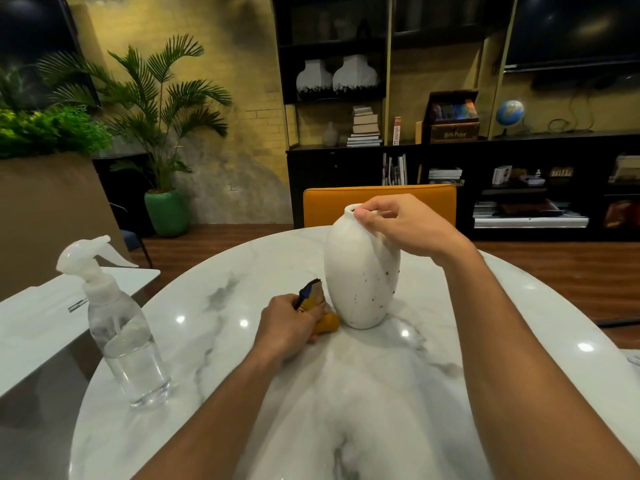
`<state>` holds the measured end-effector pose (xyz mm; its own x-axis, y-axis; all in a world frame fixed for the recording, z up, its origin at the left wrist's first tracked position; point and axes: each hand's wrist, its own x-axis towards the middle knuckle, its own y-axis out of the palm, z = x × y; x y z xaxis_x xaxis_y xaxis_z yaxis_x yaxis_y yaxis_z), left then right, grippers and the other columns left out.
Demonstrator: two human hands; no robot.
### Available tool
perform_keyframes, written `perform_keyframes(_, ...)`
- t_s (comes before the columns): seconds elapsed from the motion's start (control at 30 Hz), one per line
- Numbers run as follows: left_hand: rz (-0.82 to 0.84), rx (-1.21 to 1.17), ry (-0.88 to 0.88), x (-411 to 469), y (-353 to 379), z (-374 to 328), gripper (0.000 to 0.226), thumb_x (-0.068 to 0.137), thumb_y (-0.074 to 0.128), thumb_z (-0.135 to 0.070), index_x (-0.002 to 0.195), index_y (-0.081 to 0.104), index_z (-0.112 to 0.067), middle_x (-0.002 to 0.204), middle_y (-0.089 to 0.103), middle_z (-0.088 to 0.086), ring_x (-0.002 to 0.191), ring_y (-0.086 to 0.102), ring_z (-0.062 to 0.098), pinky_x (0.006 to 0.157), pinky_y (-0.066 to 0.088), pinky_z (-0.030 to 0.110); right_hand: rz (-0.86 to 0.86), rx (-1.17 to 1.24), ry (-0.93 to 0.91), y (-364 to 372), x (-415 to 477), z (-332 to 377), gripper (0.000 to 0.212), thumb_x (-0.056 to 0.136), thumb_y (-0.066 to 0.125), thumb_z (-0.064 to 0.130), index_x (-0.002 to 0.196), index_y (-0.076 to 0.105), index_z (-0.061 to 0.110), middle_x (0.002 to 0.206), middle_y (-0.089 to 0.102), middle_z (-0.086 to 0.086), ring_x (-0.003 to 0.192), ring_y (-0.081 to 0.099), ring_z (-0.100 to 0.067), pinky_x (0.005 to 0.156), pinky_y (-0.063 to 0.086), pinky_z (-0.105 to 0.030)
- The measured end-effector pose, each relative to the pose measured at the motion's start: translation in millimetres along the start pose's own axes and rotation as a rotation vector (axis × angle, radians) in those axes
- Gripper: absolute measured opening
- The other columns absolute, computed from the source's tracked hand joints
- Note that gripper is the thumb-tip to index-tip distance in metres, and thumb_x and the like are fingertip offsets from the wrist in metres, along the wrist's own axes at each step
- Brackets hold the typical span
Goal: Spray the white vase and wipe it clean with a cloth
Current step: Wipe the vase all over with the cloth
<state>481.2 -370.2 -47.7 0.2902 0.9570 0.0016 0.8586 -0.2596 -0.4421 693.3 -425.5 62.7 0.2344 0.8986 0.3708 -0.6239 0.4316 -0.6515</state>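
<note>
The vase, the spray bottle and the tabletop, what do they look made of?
White vase: probably matte ceramic, chalky surface with dark speckles. Spray bottle: clear plastic, liquid visible through it, whitish trigger. Tabletop: glossy marble or marble-look, grey veins, sharp light reflections.

Shows bare skin all the way: left forearm point(221, 410) and right forearm point(512, 341) uncovered from the wrist back to the bottom of the view, over the near part of the worktop point(381, 393). Ends in a left hand point(287, 323) and a right hand point(405, 225), both bare as well, with slim fingers point(367, 216) and knuckles standing out on the back of the left one. Looks smooth along both forearms, with nails too small to make out.
</note>
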Motion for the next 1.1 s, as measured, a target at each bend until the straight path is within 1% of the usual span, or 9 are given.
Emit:
perform_keyframes(0.17, 0.115, -0.053, -0.009, -2, 9, -3, 0.028, 0.086, 0.075, -0.043, 0.095, 0.073, -0.016, 0.092, 0.078, 0.002, 0.082, 0.077, 0.022, 0.087, 0.062, 0.045, -0.014, 0.012, 0.006, 1, 1, -1, 0.038, 0.093, 0.057, 0.058, 0.117, 0.073, 0.034, 0.119, 0.065, 0.010, 0.110, 0.058, -0.014, 0.069, 0.046, -0.023)
perform_keyframes(0.3, 0.181, -0.190, -0.061, -3, 2, -3, 0.020, 0.081, 0.073, -0.020, 0.096, 0.076, -0.007, 0.095, 0.079, 0.012, 0.087, 0.077, 0.029, 0.089, 0.061, 0.051, -0.046, 0.023, 0.015, 3, 2, -1, 0.039, 0.089, 0.061, 0.061, 0.113, 0.075, 0.034, 0.117, 0.067, 0.011, 0.109, 0.060, -0.015, 0.075, 0.052, -0.028)
perform_keyframes(0.43, 0.229, -0.280, -0.075, -5, -5, -5, 0.020, 0.088, 0.067, -0.006, 0.103, 0.075, 0.005, 0.100, 0.078, 0.021, 0.093, 0.076, 0.037, 0.089, 0.062, 0.048, -0.061, -0.016, 0.009, 5, 2, 3, 0.045, 0.087, 0.061, 0.064, 0.115, 0.075, 0.033, 0.123, 0.067, 0.008, 0.110, 0.060, -0.016, 0.080, 0.057, -0.035)
perform_keyframes(0.57, 0.219, -0.243, -0.065, -9, 1, -3, 0.013, 0.089, 0.071, -0.010, 0.098, 0.077, -0.002, 0.097, 0.079, 0.016, 0.095, 0.076, 0.033, 0.089, 0.062, 0.045, -0.017, -0.018, -0.004, 3, -1, 5, 0.046, 0.090, 0.056, 0.063, 0.121, 0.072, 0.033, 0.125, 0.064, 0.010, 0.112, 0.058, -0.016, 0.076, 0.053, -0.029)
perform_keyframes(0.63, 0.199, -0.205, -0.062, -12, 7, -2, 0.009, 0.088, 0.073, -0.012, 0.092, 0.077, -0.006, 0.095, 0.080, 0.013, 0.095, 0.076, 0.030, 0.087, 0.063, 0.038, 0.034, 0.029, 0.007, -1, -1, 5, 0.045, 0.096, 0.049, 0.061, 0.124, 0.071, 0.034, 0.128, 0.063, 0.011, 0.116, 0.056, -0.015, 0.083, 0.047, -0.030)
perform_keyframes(0.77, 0.202, -0.289, -0.096, -14, 5, -7, 0.014, 0.089, 0.076, -0.009, 0.099, 0.076, 0.001, 0.102, 0.078, 0.018, 0.095, 0.076, 0.033, 0.084, 0.064, 0.036, 0.134, 0.119, 0.026, -8, 1, 0, 0.034, 0.105, 0.042, 0.037, 0.126, 0.068, 0.039, 0.132, 0.061, 0.012, 0.119, 0.054, -0.016, 0.086, 0.044, -0.027)
perform_keyframes(0.83, 0.216, -0.382, -0.116, -15, -1, -12, 0.018, 0.087, 0.077, -0.003, 0.102, 0.075, 0.005, 0.102, 0.079, 0.018, 0.094, 0.077, 0.030, 0.079, 0.064, 0.030, 0.167, 0.119, 0.027, -10, 2, -1, 0.036, 0.102, 0.047, 0.023, 0.128, 0.067, 0.039, 0.131, 0.060, 0.011, 0.120, 0.053, -0.018, 0.095, 0.047, -0.034)
perform_keyframes(0.9, 0.238, -0.424, -0.103, -16, -6, -15, 0.019, 0.083, 0.077, 0.003, 0.101, 0.075, 0.008, 0.100, 0.079, 0.018, 0.092, 0.078, 0.028, 0.079, 0.063, 0.027, 0.182, 0.105, 0.026, -9, 1, -3, 0.036, 0.102, 0.051, 0.020, 0.130, 0.064, 0.038, 0.130, 0.060, 0.009, 0.120, 0.054, -0.019, 0.101, 0.048, -0.041)
perform_keyframes(1.1, 0.216, -0.279, -0.100, -17, 1, -7, 0.024, 0.076, 0.085, -0.004, 0.099, 0.079, -0.007, 0.098, 0.080, 0.009, 0.098, 0.076, 0.028, 0.096, 0.059, 0.042, 0.184, 0.099, 0.015, -8, 0, -5, 0.026, 0.104, 0.052, 0.032, 0.127, 0.062, 0.037, 0.127, 0.059, 0.008, 0.118, 0.055, -0.017, 0.091, 0.048, -0.032)
